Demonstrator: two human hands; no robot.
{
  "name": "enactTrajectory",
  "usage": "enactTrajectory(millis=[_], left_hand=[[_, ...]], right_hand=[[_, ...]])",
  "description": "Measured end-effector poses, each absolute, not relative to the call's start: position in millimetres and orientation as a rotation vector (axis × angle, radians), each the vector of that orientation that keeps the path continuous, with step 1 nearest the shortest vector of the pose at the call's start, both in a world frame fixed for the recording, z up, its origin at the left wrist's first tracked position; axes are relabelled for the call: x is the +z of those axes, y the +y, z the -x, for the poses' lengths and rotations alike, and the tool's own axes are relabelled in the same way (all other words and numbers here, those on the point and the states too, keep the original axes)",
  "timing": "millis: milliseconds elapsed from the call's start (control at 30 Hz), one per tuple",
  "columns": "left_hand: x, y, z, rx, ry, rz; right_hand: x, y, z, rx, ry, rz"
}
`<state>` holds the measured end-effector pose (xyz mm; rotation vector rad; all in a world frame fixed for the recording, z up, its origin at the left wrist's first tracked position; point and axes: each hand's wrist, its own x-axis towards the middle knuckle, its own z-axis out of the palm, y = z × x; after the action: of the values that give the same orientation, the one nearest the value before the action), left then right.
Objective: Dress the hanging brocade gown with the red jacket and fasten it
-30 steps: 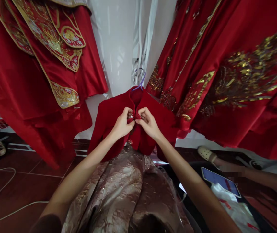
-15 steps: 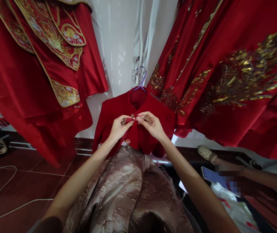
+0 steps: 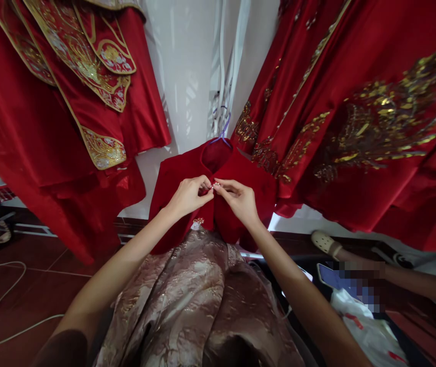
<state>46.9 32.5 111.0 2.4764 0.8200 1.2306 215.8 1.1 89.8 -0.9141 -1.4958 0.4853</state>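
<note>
Brown cloth point(image 3: 190, 285) fills six o'clock, reaching the lower edge of the jacket point(image 3: 226, 219) mid-dial. There left hand point(image 3: 190, 197) and right hand point(image 3: 241, 202) pinch the clasp point(image 3: 216, 184), grip narrow. Floor point(image 3: 37, 295) shows at eight; wall point(image 3: 183, 66) at twelve parts gold-edged gown point(image 3: 57, 132), ten, from sequined gown point(image 3: 355, 153), two.

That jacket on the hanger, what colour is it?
The jacket is deep red, shown in the head view.

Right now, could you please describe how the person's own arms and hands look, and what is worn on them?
The left hand and right hand wear no gloves. Both forearms are slender and uncovered, with no watch or bracelet visible. No ring shows, though some fingers are partly hidden. A dark area low on the left arm may be sleeve or shadow.
</note>
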Motion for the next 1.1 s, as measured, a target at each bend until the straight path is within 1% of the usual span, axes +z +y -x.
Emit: enactTrajectory(millis=[267, 500, 600, 700, 867, 1000, 1100], left_hand=[[117, 30, -46, 1.17, 0.793, -2.548], [116, 34, -46, 1.144, 0.72, -2.591], [104, 38, -52, 1.139, 0.66, -2.441], [86, 42, -59, 1.165, 0.606, -2.112], [64, 36, -62, 1.038, 0.41, -1.608], [58, 28, -50, 1.073, 0.48, -1.584], [49, 31, -32, 1.28, 0.711, -1.708]], right_hand=[[89, 1, -217, 0.518, -1.531, 0.92], [90, 3, -220, 0.452, -1.64, 0.926], [84, 9, -217, 0.376, -1.652, 0.929], [69, 9, -210, 0.373, -1.605, 0.931], [40, -11, -205, 0.239, -1.723, 1.002], [31, -23, -231, 0.385, -1.695, 1.265], [42, -28, -264, 0.4, -1.566, 1.408]])
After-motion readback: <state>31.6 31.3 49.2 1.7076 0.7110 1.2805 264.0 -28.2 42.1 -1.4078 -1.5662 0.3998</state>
